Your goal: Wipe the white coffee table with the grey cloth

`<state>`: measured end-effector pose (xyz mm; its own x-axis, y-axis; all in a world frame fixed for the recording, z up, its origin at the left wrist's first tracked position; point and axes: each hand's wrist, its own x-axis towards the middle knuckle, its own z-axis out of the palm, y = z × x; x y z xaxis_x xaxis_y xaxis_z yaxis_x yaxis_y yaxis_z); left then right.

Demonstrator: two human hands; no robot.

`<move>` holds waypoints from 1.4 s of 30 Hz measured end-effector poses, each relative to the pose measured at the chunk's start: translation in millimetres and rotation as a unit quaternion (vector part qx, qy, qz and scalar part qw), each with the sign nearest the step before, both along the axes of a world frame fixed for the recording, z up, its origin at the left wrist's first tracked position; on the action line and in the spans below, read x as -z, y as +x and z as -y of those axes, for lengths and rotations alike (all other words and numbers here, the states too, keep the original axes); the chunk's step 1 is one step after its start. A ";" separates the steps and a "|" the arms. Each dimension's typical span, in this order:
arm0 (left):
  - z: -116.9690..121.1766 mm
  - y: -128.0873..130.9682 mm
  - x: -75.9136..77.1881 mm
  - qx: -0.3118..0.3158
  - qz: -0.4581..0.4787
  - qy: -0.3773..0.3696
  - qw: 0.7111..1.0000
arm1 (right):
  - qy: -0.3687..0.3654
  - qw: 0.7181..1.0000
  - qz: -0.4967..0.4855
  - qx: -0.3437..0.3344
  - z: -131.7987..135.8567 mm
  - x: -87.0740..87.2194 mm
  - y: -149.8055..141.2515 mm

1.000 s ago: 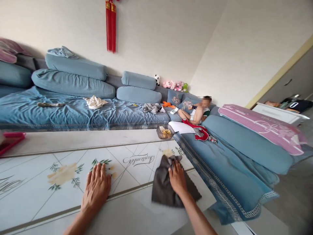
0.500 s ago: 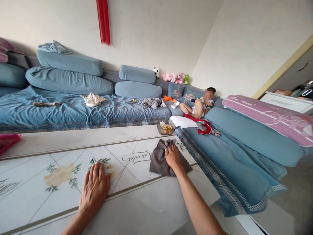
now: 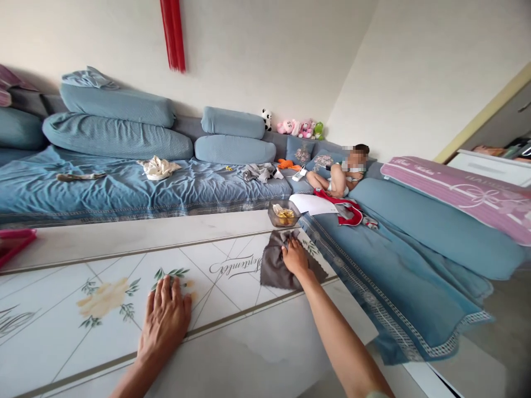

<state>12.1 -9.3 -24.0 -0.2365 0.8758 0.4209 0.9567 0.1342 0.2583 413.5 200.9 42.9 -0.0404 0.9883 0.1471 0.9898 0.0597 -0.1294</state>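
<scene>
My left hand (image 3: 167,312) lies flat on the white table mat (image 3: 232,287), its fingers stretched out over a printed flower and leaves. It holds nothing. Near the table's right end, my right hand (image 3: 296,257) grips and presses a dark grey cloth (image 3: 276,268) against the mat. The cloth is spread around the hand, bunched under the fingers, and its jagged lower edge shows. Printed lettering on the mat runs up to the cloth's left side. Just beyond the cloth, a clear plastic tray (image 3: 284,213) with yellowish food in it stands at the table's far edge.
A blue-covered sofa (image 3: 207,185) runs behind the table and along its right side. A person (image 3: 338,177) sits in its corner beside red and grey clothing (image 3: 352,213). A pink basket (image 3: 16,243) stands at the table's left. Plush toys (image 3: 305,129) line the sofa back.
My right hand and the cloth have shifted slightly right and away from me. The left hand stays flat in about the same place on the mat. The view has turned slightly.
</scene>
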 end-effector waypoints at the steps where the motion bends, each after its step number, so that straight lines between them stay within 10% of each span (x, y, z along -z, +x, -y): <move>1: 0.1 0.5 1.1 -0.001 0.003 0.004 1.000 | -0.001 1.000 0.003 -0.013 22.2 7.6 2.3; 6: 1.3 0.9 7.9 0.010 -0.007 0.016 1.000 | 0.033 0.996 -0.006 -0.077 110.4 49.3 41.2; 14: 1.8 2.4 -3.4 0.007 -0.051 0.011 0.999 | 0.035 0.998 -0.035 -0.038 -29.0 12.1 23.5; 22: -0.6 2.7 10.7 0.000 -0.031 0.033 0.999 | 0.043 0.986 -0.040 -0.158 110.1 56.9 56.1; 26: -1.7 2.8 6.8 0.000 -0.035 0.019 0.999 | 0.024 0.999 -0.031 -0.034 46.1 26.4 73.5; 31: -5.0 3.8 2.2 0.003 -0.035 0.028 0.999 | 0.042 0.996 -0.039 -0.061 -26.9 -2.9 -30.0; 36: -4.1 -0.1 8.5 0.002 0.009 0.066 0.998 | 0.021 0.969 -0.046 -0.240 90.8 28.5 -103.8; 39: -2.1 -1.8 14.9 0.002 0.026 0.078 0.997 | 0.011 0.947 -0.071 -0.314 173.4 59.5 -49.0; 42: -3.6 -1.2 18.2 0.008 0.014 0.059 0.998 | 0.036 0.975 -0.077 -0.204 183.5 65.4 41.2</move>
<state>10.9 -5.7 -42.1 -0.2356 0.8242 0.5150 0.9509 0.0859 0.2975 454.6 17.4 -22.5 -0.3996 0.8815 0.2516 0.8510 0.4587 -0.2556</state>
